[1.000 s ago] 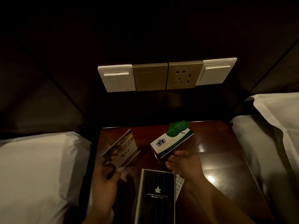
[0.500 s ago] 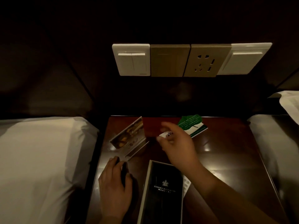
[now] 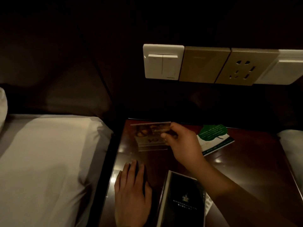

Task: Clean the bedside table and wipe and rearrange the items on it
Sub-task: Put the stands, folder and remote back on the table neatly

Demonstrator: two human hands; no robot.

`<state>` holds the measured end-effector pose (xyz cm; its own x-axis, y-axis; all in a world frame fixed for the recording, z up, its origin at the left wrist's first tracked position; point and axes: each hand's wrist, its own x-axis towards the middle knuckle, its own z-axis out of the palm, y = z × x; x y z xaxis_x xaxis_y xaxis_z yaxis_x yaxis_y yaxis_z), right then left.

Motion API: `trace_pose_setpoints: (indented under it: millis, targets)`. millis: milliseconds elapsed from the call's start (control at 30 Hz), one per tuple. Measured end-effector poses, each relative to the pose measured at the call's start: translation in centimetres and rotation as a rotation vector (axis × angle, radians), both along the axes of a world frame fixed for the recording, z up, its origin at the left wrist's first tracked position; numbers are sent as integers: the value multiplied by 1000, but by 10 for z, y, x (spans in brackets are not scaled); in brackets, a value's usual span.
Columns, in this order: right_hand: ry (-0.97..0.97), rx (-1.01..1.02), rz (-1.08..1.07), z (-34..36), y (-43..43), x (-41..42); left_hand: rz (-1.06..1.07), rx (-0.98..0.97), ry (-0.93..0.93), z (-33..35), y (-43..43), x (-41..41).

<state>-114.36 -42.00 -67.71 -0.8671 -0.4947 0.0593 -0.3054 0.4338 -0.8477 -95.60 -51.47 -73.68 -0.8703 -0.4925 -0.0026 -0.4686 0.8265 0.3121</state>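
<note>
Right hand (image 3: 182, 145) pinches card stand (image 3: 150, 136) by right edge, at table (image 3: 246, 161) back-left corner. Left hand (image 3: 131, 190) flat on tabletop, fingers straight. Best: seat base fully, square to wall, clear of leaflet (image 3: 213, 136).

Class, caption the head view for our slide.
Right hand pinches picture stand at bedside table; left hand rests flat.

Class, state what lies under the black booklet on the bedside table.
A white printed sheet pokes out at the right edge of the black booklet. The rest of the sheet is covered.
</note>
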Motion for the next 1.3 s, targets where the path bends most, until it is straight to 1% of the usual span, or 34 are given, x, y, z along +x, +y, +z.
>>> trace_pose_setpoints:
  millis: [100, 200, 267, 367, 500, 700, 867, 967, 1033, 1100, 1133, 1167, 1200, 1267, 1300]
  targets:
    - [-15, -17, -46, -2, -10, -8, -27, -60, -25, -3, 0, -3]
    - [-11, -24, -56, -6, -16, -10, -39, -89, -162, -1, 2, -7]
    - [5, -8, -52, -7, -19, -10, -34, -93, -204, 0, 4, -8]
    - [9, -18, -38, -4, -21, -14, -31, -84, -213, 2, 3, -7]
    - [1, -30, -39, -3, -21, -16, -37, -81, -162, 1, 1, -7]
    - [2, -17, -54, -4, -22, -13, -28, -69, -148, -2, 0, -5]
    - [66, 152, -47, 1, -9, -9, -18, -59, -130, -4, 1, -4]
    - [178, 259, -96, 11, 25, -21, -7, -38, -127, -5, 0, -3]
    - [292, 427, -172, 19, 57, -35, -10, -34, -117, -6, 0, -3]
    - [404, 677, -224, 24, 87, -50, -18, -43, -111, -6, 1, -3]
    - [405, 801, -234, 23, 99, -57, -19, -53, -113, -7, 1, -3]
    - [348, 897, -245, 21, 106, -63, -18, -61, -116, -7, 1, -2]
    - [244, 945, -264, 19, 111, -68, -17, -66, -120, -7, 1, -2]
    - [45, 903, -277, 14, 113, -74, -14, -73, -127, -7, 1, -2]
    - [-12, 851, -276, 11, 113, -76, -14, -77, -127, -7, 1, -2]
